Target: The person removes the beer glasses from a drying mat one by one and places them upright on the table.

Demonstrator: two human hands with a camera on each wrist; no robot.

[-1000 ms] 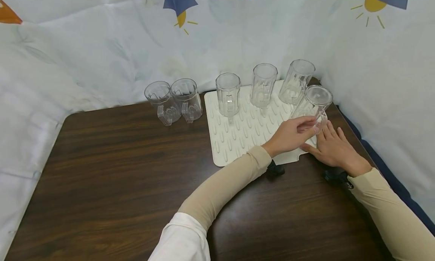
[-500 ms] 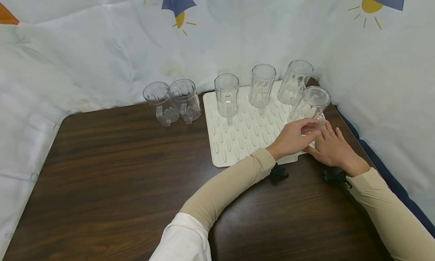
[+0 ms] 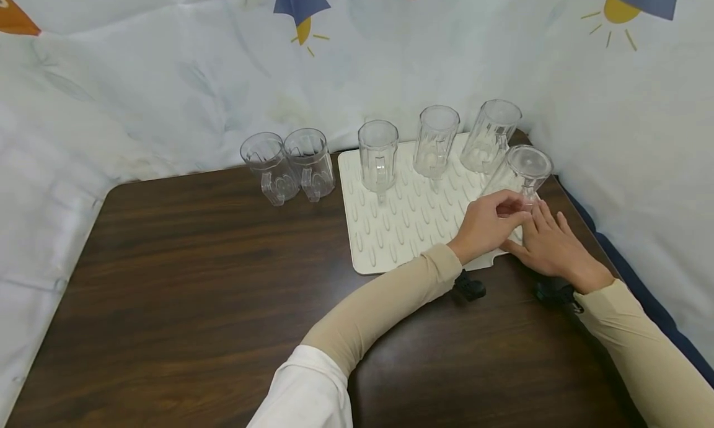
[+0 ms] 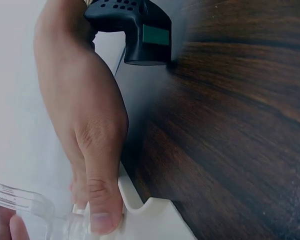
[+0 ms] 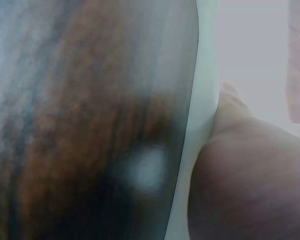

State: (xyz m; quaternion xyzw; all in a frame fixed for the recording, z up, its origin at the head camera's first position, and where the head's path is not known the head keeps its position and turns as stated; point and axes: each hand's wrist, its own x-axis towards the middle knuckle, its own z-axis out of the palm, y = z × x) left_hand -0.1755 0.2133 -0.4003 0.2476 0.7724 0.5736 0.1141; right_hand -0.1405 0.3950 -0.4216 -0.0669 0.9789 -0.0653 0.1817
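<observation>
A clear glass mug stands base up at the right front of the white ribbed mat. My left hand is at its near side, with curled fingers and thumb gripping around its handle. My right hand lies with straight fingers over the mat's right front corner, its fingertips right at the mug's lower edge. In the left wrist view, the right thumb rests along the mat next to the glass. The right wrist view shows the right thumb's base close up and blurred.
Three more glass mugs stand in a row along the mat's back. Two others sit side by side on the dark wooden table, mouths up. White patterned cloth hangs behind and at both sides.
My left hand has shifted slightly to the right, closer to the right hand. The mug between them has moved only a little toward the front. My right hand stays in place.
</observation>
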